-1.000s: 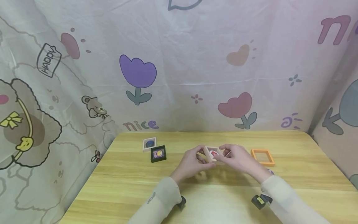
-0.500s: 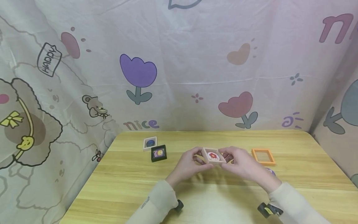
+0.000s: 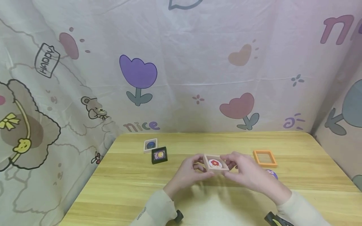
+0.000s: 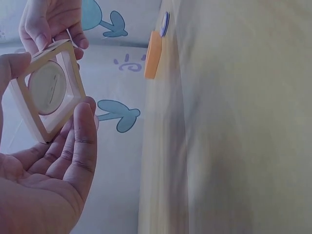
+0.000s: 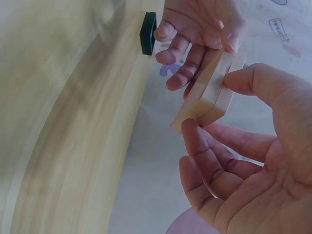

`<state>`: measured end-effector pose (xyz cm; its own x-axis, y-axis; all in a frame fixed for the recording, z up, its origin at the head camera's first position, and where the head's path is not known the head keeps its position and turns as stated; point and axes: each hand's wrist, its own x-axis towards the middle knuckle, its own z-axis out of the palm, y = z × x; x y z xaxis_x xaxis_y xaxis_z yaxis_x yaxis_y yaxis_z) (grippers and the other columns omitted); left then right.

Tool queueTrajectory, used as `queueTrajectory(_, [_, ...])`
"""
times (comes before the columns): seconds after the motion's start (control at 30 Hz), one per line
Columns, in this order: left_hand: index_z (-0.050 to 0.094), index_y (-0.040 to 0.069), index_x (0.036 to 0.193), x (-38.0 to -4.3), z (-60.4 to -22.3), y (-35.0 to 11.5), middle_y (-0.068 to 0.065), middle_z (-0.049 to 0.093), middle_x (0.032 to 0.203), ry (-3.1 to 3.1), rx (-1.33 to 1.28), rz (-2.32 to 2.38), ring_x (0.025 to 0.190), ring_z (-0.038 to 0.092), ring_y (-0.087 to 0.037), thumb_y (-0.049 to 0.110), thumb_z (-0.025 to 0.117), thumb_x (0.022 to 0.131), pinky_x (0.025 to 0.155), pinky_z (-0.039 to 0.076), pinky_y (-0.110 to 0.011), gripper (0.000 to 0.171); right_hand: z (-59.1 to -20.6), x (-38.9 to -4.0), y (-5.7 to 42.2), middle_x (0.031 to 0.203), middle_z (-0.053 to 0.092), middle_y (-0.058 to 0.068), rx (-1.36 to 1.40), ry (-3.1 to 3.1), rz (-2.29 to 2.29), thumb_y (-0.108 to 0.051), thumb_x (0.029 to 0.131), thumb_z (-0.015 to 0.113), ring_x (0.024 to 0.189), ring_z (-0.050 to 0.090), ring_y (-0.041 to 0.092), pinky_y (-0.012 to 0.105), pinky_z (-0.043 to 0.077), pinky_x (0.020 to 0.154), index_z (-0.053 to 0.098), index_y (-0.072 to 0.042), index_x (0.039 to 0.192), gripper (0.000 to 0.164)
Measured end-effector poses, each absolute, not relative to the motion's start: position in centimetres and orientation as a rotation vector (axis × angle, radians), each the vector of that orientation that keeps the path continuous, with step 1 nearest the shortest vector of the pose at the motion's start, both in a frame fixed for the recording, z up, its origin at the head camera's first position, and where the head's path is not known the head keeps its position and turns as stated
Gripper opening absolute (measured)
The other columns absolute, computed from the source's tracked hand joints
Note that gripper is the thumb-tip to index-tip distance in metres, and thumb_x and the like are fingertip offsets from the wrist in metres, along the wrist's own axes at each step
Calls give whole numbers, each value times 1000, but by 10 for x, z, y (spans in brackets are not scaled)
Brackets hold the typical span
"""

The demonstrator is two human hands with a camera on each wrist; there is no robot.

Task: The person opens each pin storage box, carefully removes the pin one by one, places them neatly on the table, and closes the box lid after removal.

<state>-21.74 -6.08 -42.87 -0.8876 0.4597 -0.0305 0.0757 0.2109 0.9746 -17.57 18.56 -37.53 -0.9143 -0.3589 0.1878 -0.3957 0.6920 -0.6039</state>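
Both hands hold a pale wooden-coloured square display frame [image 3: 217, 171] above the table, tilted toward me. Inside it sits a round white badge [image 3: 215, 163] with a red flower; the left wrist view shows the badge's back [image 4: 47, 87] with its pin, through the clear film. My left hand [image 3: 189, 171] pinches the frame's left side between thumb and fingers. On the opposite side my right hand [image 3: 247, 172] grips it with thumb and fingertips. From the right wrist, the frame [image 5: 204, 100] appears edge-on.
An orange frame [image 3: 267, 164] lies right of the hands on the wooden table, with a purple round badge [image 3: 272, 174] just before it. At the back left, a black frame [image 3: 160, 161] with a colourful badge touches or nearly touches a white frame [image 3: 145, 147] with a blue badge.
The right thumb, earlier over the badge, has moved to the frame's near edge, uncovering the red flower. Both hands and the frame have come slightly nearer. More of the purple badge shows.
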Motion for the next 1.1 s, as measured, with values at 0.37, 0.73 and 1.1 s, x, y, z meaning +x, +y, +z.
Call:
queueTrajectory(0.37, [66,13,141,-204,-424,-66,-6,71,124,2089,521,1756,98,74,-19,13,91,85,79,66,-28,62,-372,-167,190,100,70,-14,761,-2783,1003,-33,90,85,88,64,-3,26,60,77,75,-9,128,47])
queueTrajectory(0.73, [67,12,142,-198,-422,-72,-5,71,129,2065,569,1765,100,74,-18,11,91,85,82,67,-27,62,-367,-163,187,121,71,-10,711,-2851,806,-75,87,75,112,72,17,39,64,89,74,-17,134,75])
queueTrajectory(1.1, [67,11,139,-192,-418,-69,-4,71,124,2030,629,1743,96,73,-17,10,89,85,80,67,-27,58,-361,-164,185,124,72,-7,847,-2869,728,-72,87,77,106,70,10,30,62,81,72,-15,137,76])
